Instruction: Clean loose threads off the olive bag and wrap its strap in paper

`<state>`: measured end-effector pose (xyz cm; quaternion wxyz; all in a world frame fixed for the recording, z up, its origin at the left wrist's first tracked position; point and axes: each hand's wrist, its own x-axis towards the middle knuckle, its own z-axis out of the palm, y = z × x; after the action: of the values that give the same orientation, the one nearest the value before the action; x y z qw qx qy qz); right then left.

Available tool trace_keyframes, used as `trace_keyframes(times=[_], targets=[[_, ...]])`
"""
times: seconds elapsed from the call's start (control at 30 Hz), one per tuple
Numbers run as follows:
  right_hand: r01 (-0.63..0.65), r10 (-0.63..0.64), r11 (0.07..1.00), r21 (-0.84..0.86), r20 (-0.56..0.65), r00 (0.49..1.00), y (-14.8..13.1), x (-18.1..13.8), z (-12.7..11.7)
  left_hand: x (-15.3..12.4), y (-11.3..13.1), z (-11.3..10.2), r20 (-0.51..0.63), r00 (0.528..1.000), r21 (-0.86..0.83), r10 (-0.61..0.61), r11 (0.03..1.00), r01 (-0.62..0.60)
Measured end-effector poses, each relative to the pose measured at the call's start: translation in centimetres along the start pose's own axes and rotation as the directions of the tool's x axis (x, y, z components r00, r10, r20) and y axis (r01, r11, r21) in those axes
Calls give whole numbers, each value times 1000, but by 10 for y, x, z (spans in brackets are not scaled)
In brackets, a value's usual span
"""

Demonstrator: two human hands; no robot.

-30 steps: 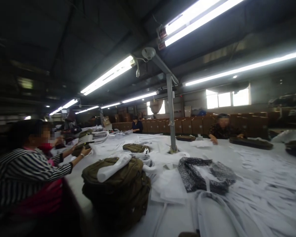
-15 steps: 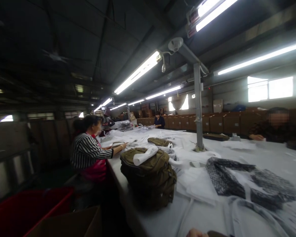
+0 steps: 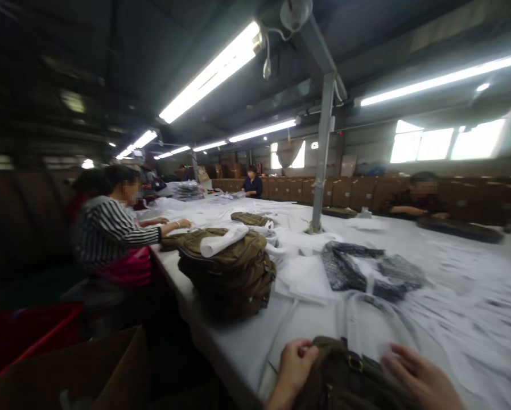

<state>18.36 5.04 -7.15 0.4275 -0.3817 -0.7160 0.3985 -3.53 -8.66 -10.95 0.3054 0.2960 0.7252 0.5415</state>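
Observation:
An olive-green backpack (image 3: 341, 370) with a dark buckle lies on the table right in front of me, its lower part cut off by the picture edge. My left hand (image 3: 296, 364) is at its left edge, with thumb and fingers curled closed on the fabric. Over the right side of the same backpack is my right hand (image 3: 417, 373), its fingers loosely stretched and apart, the tips smeared by motion. A stack of olive backpacks (image 3: 227, 279) stands farther left near the table edge, with a rolled white sheet (image 3: 223, 240) on top.
The white-covered table (image 3: 238, 347) carries a dark speckled piece (image 3: 345, 273) and clear plastic (image 3: 379, 319). A metal post (image 3: 322, 154) rises from it. A person in stripes (image 3: 114, 228) works at left; others sit farther back. A cardboard box (image 3: 123, 370) and red bin (image 3: 29, 336) stand lower left.
The view has tilted down and turned slightly right. Both my hands and the near backpack now show at the bottom; before, only a bit of one hand did. The striped person's arms have shifted.

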Motion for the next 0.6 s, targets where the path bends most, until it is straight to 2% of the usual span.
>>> trace_keyframes(times=[0.07, 0.1, 0.17, 0.27, 0.4, 0.5, 0.6], targets=[[-87, 90, 996, -27, 163, 982, -13, -5, 10, 4, -1, 2, 19, 999, 68, 33, 997, -34], [-53, 60, 998, -34, 239, 969, -20, -6, 19, 7, -2, 2, 16, 999, 98, 38, 994, -40], [-71, 67, 997, 0, 302, 951, -32, -7, 38, 13, -3, 2, 14, 999, 145, 39, 989, -41], [-227, 160, 956, 187, 317, 935, -36, -7, 62, 20, -5, 2, 6, 999, 159, 35, 987, -35], [-407, 287, 806, 429, 319, 903, -26, -8, 79, 26, -10, 8, -40, 999, 25, -10, 1000, 11], [-494, 311, 705, 508, 405, 860, -21, -9, 88, 24, -13, 15, -13, 1000, -145, 3, 989, -4], [-563, 386, 619, 548, 413, 825, -21, -10, 97, 15, -16, 17, 29, 998, -248, 64, 967, -55]])
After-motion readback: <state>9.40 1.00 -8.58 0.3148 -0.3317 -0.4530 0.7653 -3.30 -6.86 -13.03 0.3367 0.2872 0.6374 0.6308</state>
